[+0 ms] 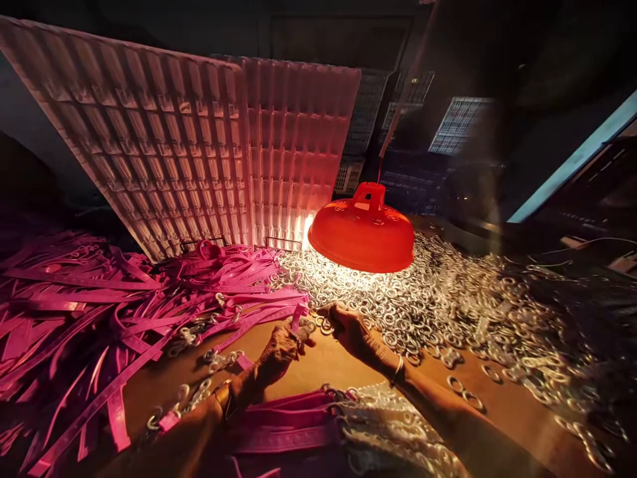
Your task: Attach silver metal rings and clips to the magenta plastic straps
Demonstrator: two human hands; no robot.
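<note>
Left hand (283,345): fingers closed around the end of a pink strap (298,317), held just above the table (318,365); grip firm, fingertips bunched at the strap's tip.

Right hand (348,328): at 3 o'clock of the left hand and just beside it, fingers pinched together at the near edge of the ring pile; whether a ring sits between them cannot be told. A metal bangle (397,372) sits on this wrist.

Bundle of pink straps (288,425): nearest item, lying flat at 6 o'clock of the hands, between the two forearms, with metal clips massed along its right end.

Loose clips (192,398): small metal pieces on bare tabletop at 8 o'clock of the left hand, some attached to strap ends.

Two stray rings (462,392): lying apart from the pile at 4 o'clock of the right hand.

Heap of pink straps (99,312): tangled, spread over the table's left side, from 8 to 10 o'clock of the hands.

Pile of metal rings (448,299): wide and shallow, from 12 to 3 o'clock of the hands, brightly lit near the middle, dim toward the right.

Orange lamp shade (362,232): hanging on a cord at 1 o'clock, over the ring pile, lit beneath.

Ribbed plastic trays (189,139): two, leaning upright at the table's far edge, at 11 o'clock.

Stacked crates (413,159): dark, farthest back, at 1 o'clock behind the lamp.
</note>
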